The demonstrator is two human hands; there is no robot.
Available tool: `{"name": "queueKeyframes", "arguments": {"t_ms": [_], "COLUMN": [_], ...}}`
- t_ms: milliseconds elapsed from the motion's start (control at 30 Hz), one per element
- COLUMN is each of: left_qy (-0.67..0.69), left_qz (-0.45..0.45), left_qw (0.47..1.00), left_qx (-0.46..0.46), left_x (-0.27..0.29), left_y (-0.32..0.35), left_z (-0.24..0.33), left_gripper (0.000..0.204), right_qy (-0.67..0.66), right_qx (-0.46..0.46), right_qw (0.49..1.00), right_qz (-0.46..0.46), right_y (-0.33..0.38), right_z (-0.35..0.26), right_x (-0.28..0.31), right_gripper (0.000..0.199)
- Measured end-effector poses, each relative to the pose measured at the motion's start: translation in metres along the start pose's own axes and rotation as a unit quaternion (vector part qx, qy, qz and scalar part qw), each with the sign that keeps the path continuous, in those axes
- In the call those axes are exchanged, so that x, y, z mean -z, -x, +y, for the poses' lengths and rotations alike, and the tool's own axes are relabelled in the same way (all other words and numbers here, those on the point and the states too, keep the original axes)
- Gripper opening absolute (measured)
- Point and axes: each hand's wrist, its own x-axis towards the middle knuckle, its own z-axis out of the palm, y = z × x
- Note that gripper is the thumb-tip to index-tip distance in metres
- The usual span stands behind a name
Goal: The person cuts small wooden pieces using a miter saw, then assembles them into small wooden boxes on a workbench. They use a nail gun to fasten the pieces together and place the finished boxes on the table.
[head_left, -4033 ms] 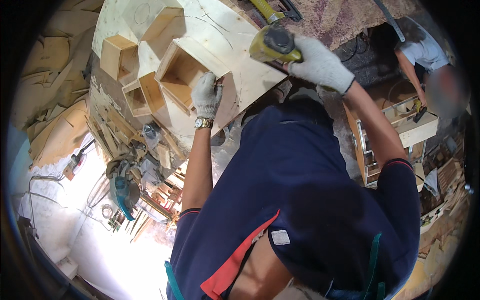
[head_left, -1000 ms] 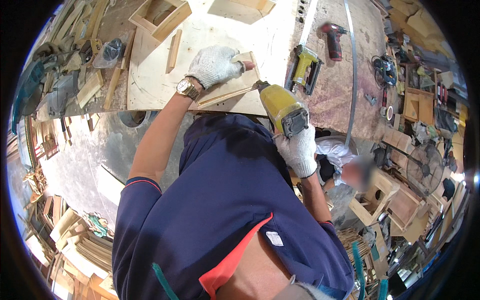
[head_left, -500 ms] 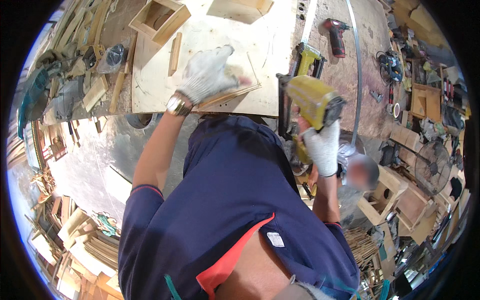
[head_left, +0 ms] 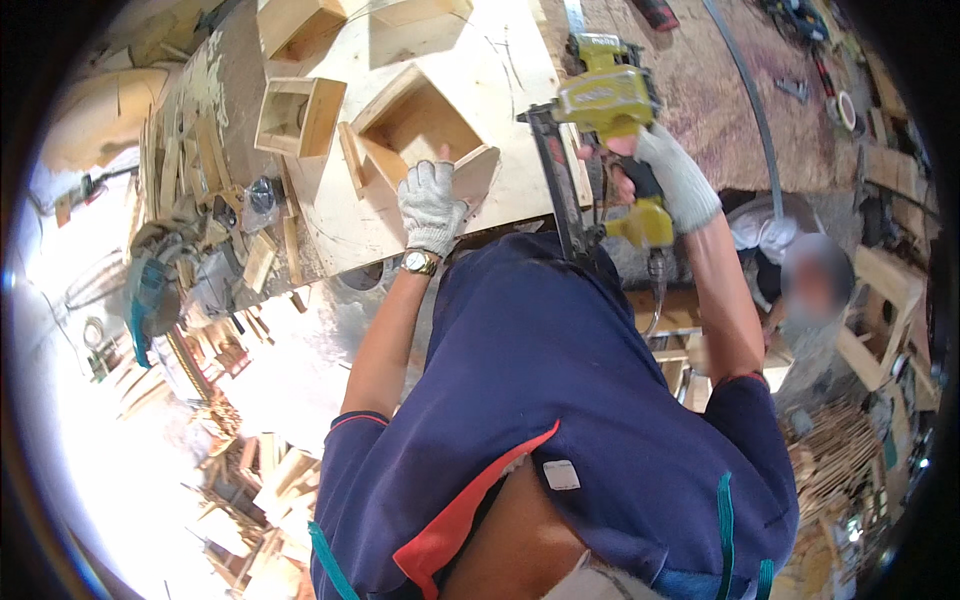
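My left hand (head_left: 432, 205), in a white knit glove with a wristwatch, grips the near corner of an open plywood box (head_left: 420, 128) lying on a pale plywood sheet (head_left: 500, 70). My right hand (head_left: 672, 175), also gloved, holds a yellow pneumatic nail gun (head_left: 605, 105) by its grip, raised just to the right of the box, its long black magazine (head_left: 560, 180) pointing down toward my chest. The gun's nose is apart from the box.
A second small wooden box (head_left: 298, 115) and another box (head_left: 300, 22) lie further left on the bench. Wood offcuts and a teal power tool (head_left: 150, 290) crowd the left. Another person (head_left: 800, 270) sits at the right among wooden frames (head_left: 880, 320). A hose (head_left: 750, 90) crosses the brown benchtop.
The view has swung. My left hand moved from a flat wooden piece onto the open box's corner. My right hand lifted the nail gun up beside the box.
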Motion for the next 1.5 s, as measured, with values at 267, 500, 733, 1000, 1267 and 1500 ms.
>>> {"name": "queueKeyframes", "arguments": {"t_ms": [267,500,733,1000,1267,1500], "left_qy": [0.009,-0.005,-0.024,-0.043,-0.041,-0.033], "left_qz": [-0.032,-0.027,-0.017,-0.023,-0.004,-0.004], "left_qw": [0.999,0.999,0.999,0.997,0.998,0.998], "left_qx": [0.026,0.031,0.039,0.052,0.044,0.056], "left_x": [-0.001,0.004,0.005,0.002,0.001,0.004], "left_y": [-0.013,-0.012,-0.012,-0.011,-0.011,-0.012], "left_z": [0.007,0.016,0.022,0.023,0.023,0.021], "left_gripper": [0.057,0.067,0.078,0.083,0.082,0.078], "right_qy": [-0.079,-0.056,-0.021,-0.019,-0.030,-0.069], "right_qx": [-0.141,-0.173,-0.165,-0.183,-0.177,-0.112], "right_qw": [0.986,0.980,0.977,0.974,0.975,0.989], "right_qz": [-0.040,-0.086,-0.131,-0.134,-0.129,-0.073], "right_y": [-0.075,-0.104,-0.123,-0.131,-0.129,-0.103], "right_z": [0.087,0.106,0.111,0.113,0.113,0.107], "right_x": [0.055,0.072,0.079,0.081,0.079,0.085], "right_gripper": [0.029,0.021,0.027,0.027,0.028,0.033]}}
